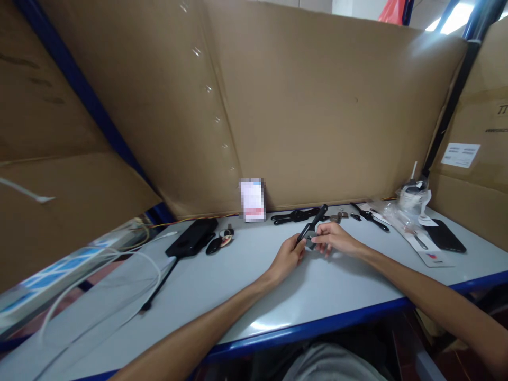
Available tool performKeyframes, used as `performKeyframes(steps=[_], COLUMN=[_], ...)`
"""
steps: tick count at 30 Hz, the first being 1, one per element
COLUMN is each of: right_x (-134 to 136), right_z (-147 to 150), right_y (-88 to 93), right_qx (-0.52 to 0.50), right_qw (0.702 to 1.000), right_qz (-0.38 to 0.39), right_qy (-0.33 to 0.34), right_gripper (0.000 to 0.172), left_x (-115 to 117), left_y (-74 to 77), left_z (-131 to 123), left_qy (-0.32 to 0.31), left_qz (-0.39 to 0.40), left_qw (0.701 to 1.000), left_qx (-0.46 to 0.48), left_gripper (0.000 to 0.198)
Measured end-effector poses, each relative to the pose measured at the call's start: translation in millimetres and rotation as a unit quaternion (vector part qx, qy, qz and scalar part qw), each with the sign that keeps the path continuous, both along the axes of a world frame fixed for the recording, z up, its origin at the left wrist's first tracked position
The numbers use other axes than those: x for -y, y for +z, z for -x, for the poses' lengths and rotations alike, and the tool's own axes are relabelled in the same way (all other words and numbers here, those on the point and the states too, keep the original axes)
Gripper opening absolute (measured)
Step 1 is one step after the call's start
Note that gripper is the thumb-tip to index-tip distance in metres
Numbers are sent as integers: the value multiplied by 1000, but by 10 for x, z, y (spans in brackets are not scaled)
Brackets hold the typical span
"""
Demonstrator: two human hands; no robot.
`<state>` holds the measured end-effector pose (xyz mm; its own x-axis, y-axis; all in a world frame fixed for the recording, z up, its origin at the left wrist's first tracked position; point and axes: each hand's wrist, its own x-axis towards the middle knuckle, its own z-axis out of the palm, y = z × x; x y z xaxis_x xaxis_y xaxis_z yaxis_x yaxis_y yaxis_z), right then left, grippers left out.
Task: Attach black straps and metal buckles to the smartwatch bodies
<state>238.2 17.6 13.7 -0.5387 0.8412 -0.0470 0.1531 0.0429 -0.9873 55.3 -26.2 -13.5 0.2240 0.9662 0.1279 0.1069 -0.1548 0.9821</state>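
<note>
Above the middle of the table, my left hand (289, 257) is closed around a black spokeshave (317, 218), its long handle pointing up and away to the right. My right hand (335, 239) pinches a small grey metal plate (311, 241) against the tool's middle; the fingers partly hide it, and whether it is fastened cannot be seen. Behind the hands lie more black spokeshave-like tools (296, 216) and small brownish metal pieces (343, 214). Another black two-handled tool (370, 217) rests farther right.
A bright card or screen (253, 200) leans on the cardboard back wall (317, 106). To the left are a black box-shaped device (192, 237), keys (227, 236), white cables (159, 264) and a power strip (59, 275). Plastic packaging (400, 222) and a black phone (447, 236) lie right.
</note>
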Motion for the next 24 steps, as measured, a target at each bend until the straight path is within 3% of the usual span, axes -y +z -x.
performKeyframes(steps=[5,9,14,19,24], right_x=[18,44,7,-26,53], right_z=[-71,-110,-136,-130,-8], right_y=[117,210,229,195,95], right_qx=[46,91,93,19,-48], right_qw=[998,995,995,1000,996], right_qz=[22,33,-41,-12,38], right_qy=[41,27,5,-22,-60], right_gripper=[29,20,15,27,20], left_x=[-8,-7,3,17,23], left_y=[15,48,64,62,75], left_z=[16,25,24,17,-12], left_qy=[24,31,39,29,13], left_qz=[52,84,85,74,50], left_qw=[998,994,994,995,998], left_qx=[41,60,61,56,33], left_gripper=[34,35,44,51,54])
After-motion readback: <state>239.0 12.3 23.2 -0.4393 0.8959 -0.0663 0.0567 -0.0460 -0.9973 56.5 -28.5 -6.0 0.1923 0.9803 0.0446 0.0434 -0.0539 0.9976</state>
